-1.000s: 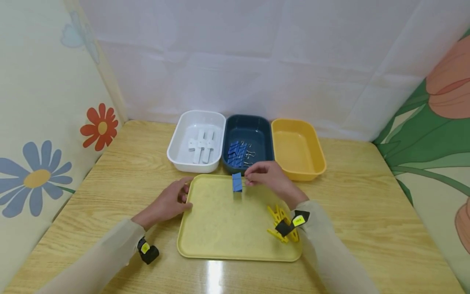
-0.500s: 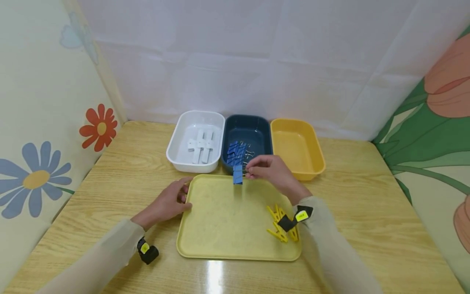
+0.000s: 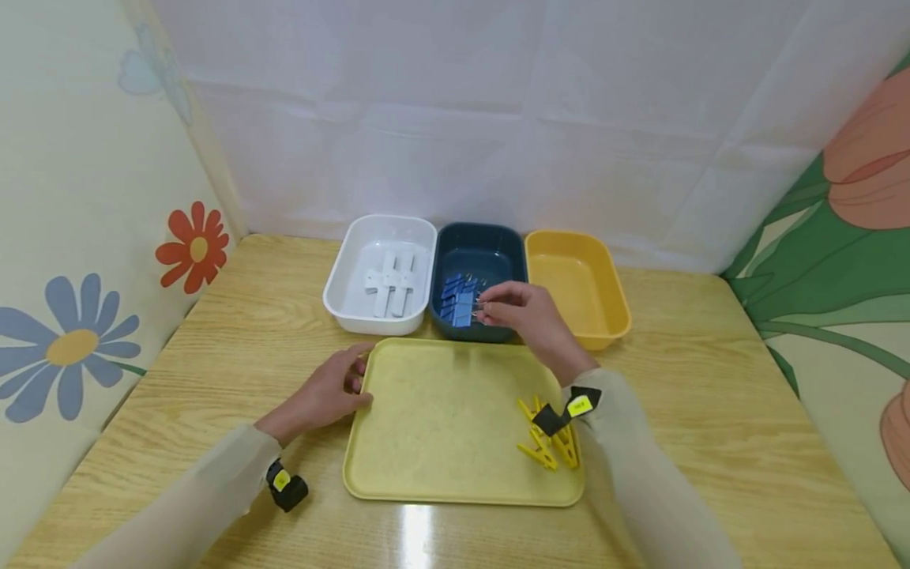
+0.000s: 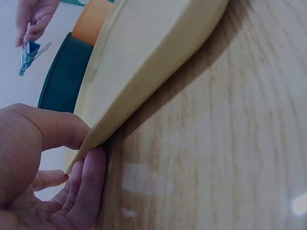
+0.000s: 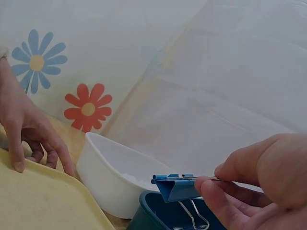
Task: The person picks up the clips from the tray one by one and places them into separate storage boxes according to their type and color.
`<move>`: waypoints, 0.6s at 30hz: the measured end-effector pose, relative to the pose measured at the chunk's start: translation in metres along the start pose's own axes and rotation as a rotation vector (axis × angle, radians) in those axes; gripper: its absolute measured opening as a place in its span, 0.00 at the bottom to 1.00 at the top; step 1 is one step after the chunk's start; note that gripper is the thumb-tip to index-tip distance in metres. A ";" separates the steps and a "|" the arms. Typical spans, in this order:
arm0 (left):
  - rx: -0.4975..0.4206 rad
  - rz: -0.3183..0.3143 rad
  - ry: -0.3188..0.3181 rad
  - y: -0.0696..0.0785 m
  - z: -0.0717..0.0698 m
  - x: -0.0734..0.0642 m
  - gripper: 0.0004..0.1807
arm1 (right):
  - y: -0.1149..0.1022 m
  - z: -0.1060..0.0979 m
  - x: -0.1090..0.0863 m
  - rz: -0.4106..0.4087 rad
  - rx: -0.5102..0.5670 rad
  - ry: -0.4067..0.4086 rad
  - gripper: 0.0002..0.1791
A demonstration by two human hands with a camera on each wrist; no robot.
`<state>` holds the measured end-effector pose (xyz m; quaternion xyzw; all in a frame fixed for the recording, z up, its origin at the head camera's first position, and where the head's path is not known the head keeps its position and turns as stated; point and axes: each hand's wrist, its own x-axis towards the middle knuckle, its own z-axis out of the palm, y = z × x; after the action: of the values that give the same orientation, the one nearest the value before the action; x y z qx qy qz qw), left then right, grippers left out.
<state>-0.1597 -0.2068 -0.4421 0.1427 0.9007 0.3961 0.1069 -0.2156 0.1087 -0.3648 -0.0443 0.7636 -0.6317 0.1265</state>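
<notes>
My right hand (image 3: 524, 314) pinches a blue binder clip (image 5: 178, 186) by one wire handle between thumb and fingers. The clip hangs over the near part of the dark blue bin (image 3: 483, 241), above several other blue binder clips (image 3: 449, 294) lying there. In the left wrist view the held clip (image 4: 29, 56) shows its second wire handle sticking out. My left hand (image 3: 329, 389) grips the left rim of the yellow tray (image 3: 441, 427), with thumb and fingers on either side of the edge (image 4: 85, 143). Several yellow clothespins (image 3: 543, 442) lie at the tray's right side, partly hidden by the right wrist camera.
Left of the dark bin stands a white bin (image 3: 355, 253) with several white clip-like pieces (image 3: 391, 284) in it. A yellow-orange bin (image 3: 576, 276) adjoins on the right. Behind the bins hangs a white cloth (image 3: 441, 111), and the wooden table (image 3: 725, 411) extends to both sides.
My right hand has carried the binder clip away from me, from above the tray's far edge to over the dark blue bin. The left hand has stayed at the tray's rim.
</notes>
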 end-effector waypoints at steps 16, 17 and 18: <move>-0.005 -0.011 -0.007 -0.001 0.000 0.000 0.42 | -0.009 -0.004 0.018 -0.033 -0.002 0.109 0.14; -0.006 -0.012 -0.006 -0.001 0.000 0.000 0.42 | -0.009 -0.004 0.020 -0.029 -0.004 0.117 0.15; -0.005 -0.012 -0.005 -0.001 0.000 0.000 0.42 | -0.010 -0.004 0.022 -0.026 -0.007 0.124 0.15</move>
<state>-0.1602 -0.2076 -0.4429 0.1382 0.9002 0.3975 0.1118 -0.2384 0.1053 -0.3575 -0.0152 0.7715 -0.6321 0.0704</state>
